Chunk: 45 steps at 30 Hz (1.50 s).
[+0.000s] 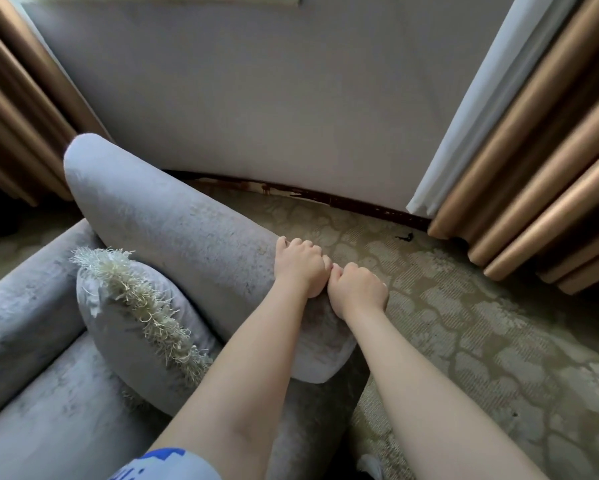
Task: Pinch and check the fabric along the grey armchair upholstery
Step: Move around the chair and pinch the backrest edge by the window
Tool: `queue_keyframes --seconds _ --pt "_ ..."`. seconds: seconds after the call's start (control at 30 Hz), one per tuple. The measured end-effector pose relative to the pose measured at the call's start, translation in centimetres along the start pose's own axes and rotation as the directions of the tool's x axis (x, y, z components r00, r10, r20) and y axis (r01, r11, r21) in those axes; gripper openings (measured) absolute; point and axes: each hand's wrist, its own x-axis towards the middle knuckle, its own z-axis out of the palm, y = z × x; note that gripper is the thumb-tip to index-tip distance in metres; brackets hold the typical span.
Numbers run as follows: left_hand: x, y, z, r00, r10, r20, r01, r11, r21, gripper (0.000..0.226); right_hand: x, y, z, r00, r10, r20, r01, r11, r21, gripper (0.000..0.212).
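The grey armchair fills the lower left, its thick rounded right armrest [173,223] running from upper left down to the middle. My left hand [300,263] sits on the armrest's outer edge, fingers curled, pinching the grey fabric. My right hand [357,289] is right beside it, touching it, fingers also curled over the armrest's outer side and pinching the fabric there. The fingertips of both hands are hidden behind the knuckles.
A grey cushion [128,323] with a cream fringe leans against the armrest on the seat. Patterned beige carpet [481,323] spreads to the right. A grey wall [274,98] stands behind, with brown curtains [540,161] on both sides.
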Motion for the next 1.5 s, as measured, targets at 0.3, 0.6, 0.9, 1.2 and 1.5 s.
queue_keyframes --seconds 0.3,0.6,0.9,1.2,1.5 --pt "1.1 0.3 1.5 0.977 -0.128 -0.169 0.106 0.986 -0.129 0.033 1.6 0.3 0.8 0.998 -0.053 -0.03 0.053 0.999 0.003 0.04" --pt "0.8 0.7 0.9 0.98 -0.132 -0.149 0.112 0.985 -0.133 0.037 1.6 0.8 1.0 0.994 -0.102 -0.033 0.103 0.993 0.05 0.044" --pt "0.7 0.5 0.9 0.988 -0.102 -0.113 0.096 0.994 -0.052 0.041 1.4 0.7 1.1 0.991 -0.104 -0.081 0.108 0.993 0.048 0.046" --pt "-2.9 1.2 0.8 0.995 -0.042 -0.093 0.043 0.999 0.005 0.047 -2.9 1.3 0.7 0.991 -0.071 -0.112 0.076 0.996 0.045 0.048" --pt "-7.3 3.2 0.9 0.994 0.062 -0.09 -0.066 0.997 -0.037 0.044 -8.1 3.5 0.6 0.996 0.011 -0.093 -0.006 0.999 0.05 0.048"
